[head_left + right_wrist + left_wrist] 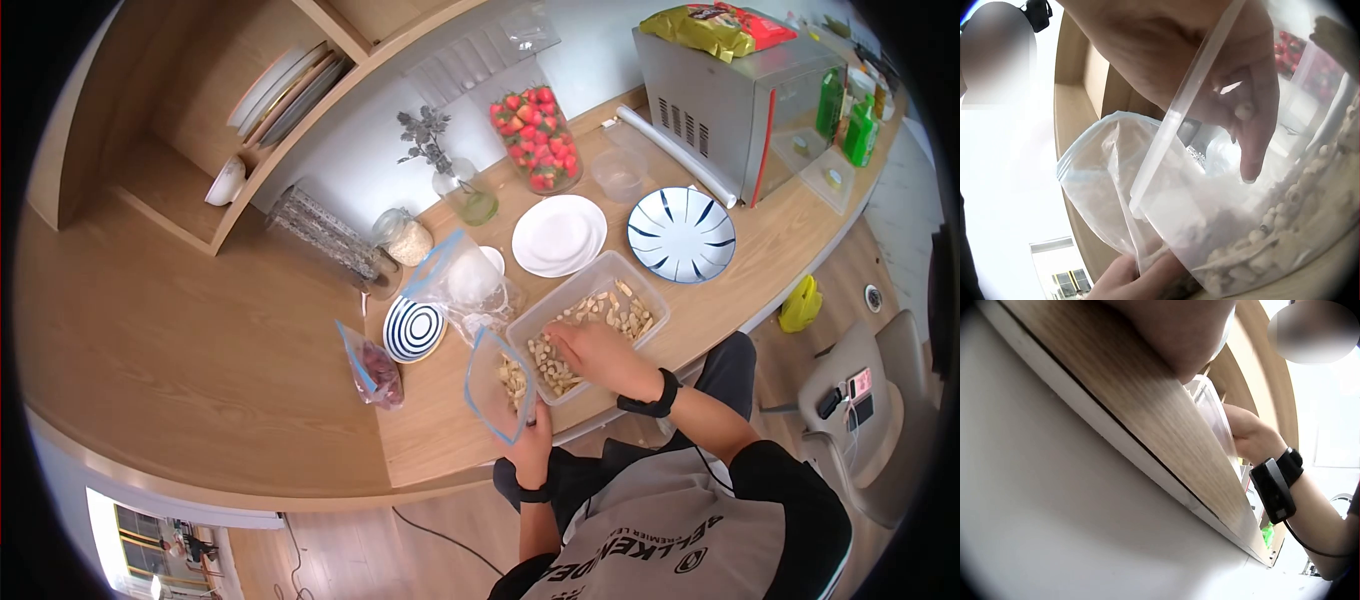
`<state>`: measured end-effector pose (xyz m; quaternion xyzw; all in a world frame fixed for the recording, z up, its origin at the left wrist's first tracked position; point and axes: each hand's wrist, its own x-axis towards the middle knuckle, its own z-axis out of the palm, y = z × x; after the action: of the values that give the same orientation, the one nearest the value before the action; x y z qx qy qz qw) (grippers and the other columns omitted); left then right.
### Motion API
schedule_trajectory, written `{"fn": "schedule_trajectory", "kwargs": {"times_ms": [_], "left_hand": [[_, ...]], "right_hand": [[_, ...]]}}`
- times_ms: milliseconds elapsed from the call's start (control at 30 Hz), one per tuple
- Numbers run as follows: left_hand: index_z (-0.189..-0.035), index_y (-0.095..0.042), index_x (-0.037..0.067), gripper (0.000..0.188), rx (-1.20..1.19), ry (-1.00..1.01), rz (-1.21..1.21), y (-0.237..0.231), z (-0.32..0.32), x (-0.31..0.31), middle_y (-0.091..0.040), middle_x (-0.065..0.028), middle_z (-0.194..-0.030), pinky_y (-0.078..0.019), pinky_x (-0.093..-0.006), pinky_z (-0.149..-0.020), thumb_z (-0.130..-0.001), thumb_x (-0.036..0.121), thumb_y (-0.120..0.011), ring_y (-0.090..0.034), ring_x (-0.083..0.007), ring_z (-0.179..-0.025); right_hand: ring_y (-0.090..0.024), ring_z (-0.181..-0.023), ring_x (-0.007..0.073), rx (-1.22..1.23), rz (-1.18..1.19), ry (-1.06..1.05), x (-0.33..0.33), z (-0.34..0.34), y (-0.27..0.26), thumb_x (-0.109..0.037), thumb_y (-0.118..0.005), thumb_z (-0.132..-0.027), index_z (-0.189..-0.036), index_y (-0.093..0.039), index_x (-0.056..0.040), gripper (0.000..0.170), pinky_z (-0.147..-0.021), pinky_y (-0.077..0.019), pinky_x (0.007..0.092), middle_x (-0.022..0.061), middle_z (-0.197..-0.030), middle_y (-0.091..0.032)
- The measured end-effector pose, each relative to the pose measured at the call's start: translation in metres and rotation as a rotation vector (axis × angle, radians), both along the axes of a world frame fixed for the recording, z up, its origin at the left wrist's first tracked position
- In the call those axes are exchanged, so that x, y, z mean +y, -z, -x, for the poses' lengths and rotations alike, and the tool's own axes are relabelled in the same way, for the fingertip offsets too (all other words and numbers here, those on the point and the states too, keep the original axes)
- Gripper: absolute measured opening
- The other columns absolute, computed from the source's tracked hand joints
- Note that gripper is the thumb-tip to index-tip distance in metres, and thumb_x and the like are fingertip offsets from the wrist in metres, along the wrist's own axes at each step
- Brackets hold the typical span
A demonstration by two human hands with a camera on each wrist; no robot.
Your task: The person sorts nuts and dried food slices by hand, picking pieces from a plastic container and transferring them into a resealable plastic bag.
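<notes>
My left hand [530,455] grips a clear zip bag [482,388] with a blue seal, its mouth wide apart and pale pieces inside. Right beside the bag stands a clear plastic container [655,285] with pale round seeds, like lotus seeds, and flatter slices. Over its near part my right hand [600,355] reaches down with bent fingers. In the right wrist view a round pale seed [1244,110] sits between thumb and fingers of that hand. The left wrist view shows the right hand [1247,428] behind the container's wall [1213,412].
Behind the container are white plates [560,235], a blue-striped plate [682,235] and a tub of strawberries [540,140]. Another clear bag [470,280] and a bag of dark red pieces [375,375] lie to the left. The table's front edge runs close below the container.
</notes>
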<state>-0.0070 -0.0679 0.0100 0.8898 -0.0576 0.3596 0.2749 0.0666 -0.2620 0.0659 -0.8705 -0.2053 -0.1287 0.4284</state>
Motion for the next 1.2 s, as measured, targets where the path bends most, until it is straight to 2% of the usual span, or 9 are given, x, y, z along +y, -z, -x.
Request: {"fn": "schedule_trajectory", "kwargs": {"times_ms": [67, 400, 567, 800, 900, 967, 1100, 1167, 1200], "left_hand": [[-0.129, -0.061, -0.006, 0.05, 0.053, -0.004, 0.048, 0.001, 0.001, 0.0, -0.064, -0.0284, -0.121, -0.0485, -0.054, -0.096, -0.089, 0.017, -0.079, -0.06, -0.0503, -0.112], [-0.132, -0.061, -0.005, 0.056, 0.057, -0.017, 0.013, 0.008, -0.002, 0.004, -0.065, -0.0294, -0.123, -0.0513, -0.0539, -0.093, -0.087, 0.021, -0.081, -0.062, -0.0515, -0.111], [-0.131, -0.061, -0.005, 0.054, 0.001, -0.012, -0.017, 0.005, -0.002, 0.004, -0.065, -0.0292, -0.123, -0.0511, -0.054, -0.094, -0.087, 0.02, -0.081, -0.062, -0.0514, -0.111], [-0.134, -0.06, -0.006, 0.057, 0.052, 0.031, -0.001, 0.009, -0.002, 0.006, -0.064, -0.0305, -0.128, -0.0511, -0.0539, -0.096, -0.087, 0.02, -0.08, -0.062, -0.052, -0.114], [-0.138, -0.058, -0.006, 0.061, 0.032, -0.029, -0.073, 0.011, 0.0, 0.009, -0.064, -0.0309, -0.129, -0.0512, -0.0536, -0.097, -0.087, 0.021, -0.08, -0.062, -0.0521, -0.115], [-0.139, -0.057, -0.008, 0.064, 0.058, -0.003, -0.016, 0.006, 0.0, 0.005, -0.064, -0.0314, -0.13, -0.0511, -0.0534, -0.098, -0.087, 0.021, -0.08, -0.062, -0.0527, -0.116], [-0.138, -0.058, -0.007, 0.061, 0.007, 0.009, -0.016, 0.009, -0.004, 0.006, -0.065, -0.0307, -0.127, -0.0512, -0.0536, -0.097, -0.088, 0.021, -0.079, -0.062, -0.0521, -0.114], [-0.135, -0.06, -0.006, 0.059, 0.025, 0.004, -0.014, 0.008, -0.002, 0.006, -0.065, -0.0303, -0.124, -0.0512, -0.0541, -0.096, -0.087, 0.021, -0.079, -0.063, -0.0519, -0.112], [-0.135, -0.06, -0.006, 0.059, 0.026, 0.003, -0.019, 0.008, -0.001, 0.008, -0.065, -0.0303, -0.124, -0.0512, -0.0541, -0.096, -0.087, 0.021, -0.079, -0.063, -0.0519, -0.112]], "right_hand": [[-0.071, -0.081, 0.0443, 0.054, 0.03, 0.006, 0.001, 0.003, -0.003, -0.019, -0.058, -0.105, -0.121, -0.067, -0.0053, 0.023, -0.071, -0.0558, 0.053, 0.0231, -0.09, -0.073], [-0.07, -0.074, 0.0435, 0.038, -0.007, 0.059, 0.002, 0.003, -0.004, -0.019, -0.06, -0.104, -0.122, -0.062, -0.0068, 0.022, -0.066, -0.0551, 0.0536, 0.0202, -0.078, -0.072], [-0.068, -0.068, 0.0431, -0.048, -0.014, 0.056, 0.004, 0.003, -0.001, -0.02, -0.059, -0.103, -0.103, -0.064, -0.0062, 0.015, -0.061, -0.0531, 0.0544, 0.0216, -0.071, -0.067], [-0.069, -0.068, 0.0419, -0.11, -0.058, 0.064, 0.003, 0.006, -0.003, -0.021, -0.062, -0.102, -0.104, -0.069, -0.0062, 0.016, -0.06, -0.054, 0.0516, 0.0201, -0.071, -0.068], [-0.074, -0.073, 0.0351, -0.093, -0.003, 0.096, 0.005, 0.009, -0.007, -0.014, -0.066, -0.1, -0.109, -0.069, -0.0047, 0.013, -0.064, -0.0576, 0.0442, 0.0157, -0.079, -0.074], [-0.077, -0.084, 0.032, -0.136, -0.248, 0.082, 0.006, 0.011, -0.01, -0.011, -0.063, -0.103, -0.12, -0.067, -0.0023, 0.019, -0.071, -0.0601, 0.0387, 0.0164, -0.09, -0.077], [-0.077, -0.096, 0.0311, -0.133, -0.498, 0.05, 0.01, 0.037, -0.069, -0.008, -0.061, -0.104, -0.128, -0.065, -0.0019, 0.025, -0.082, -0.0602, 0.037, 0.0168, -0.103, -0.078], [-0.076, -0.098, 0.0328, -0.427, -0.605, -0.024, 0.012, 0.046, -0.098, -0.009, -0.06, -0.104, -0.13, -0.066, -0.0026, 0.027, -0.087, -0.0592, 0.0386, 0.0139, -0.107, -0.078], [-0.076, -0.098, 0.0328, -0.426, -0.61, -0.024, 0.016, 0.047, -0.098, -0.009, -0.06, -0.104, -0.13, -0.066, -0.0026, 0.027, -0.087, -0.0592, 0.0386, 0.0139, -0.107, -0.078]]}}
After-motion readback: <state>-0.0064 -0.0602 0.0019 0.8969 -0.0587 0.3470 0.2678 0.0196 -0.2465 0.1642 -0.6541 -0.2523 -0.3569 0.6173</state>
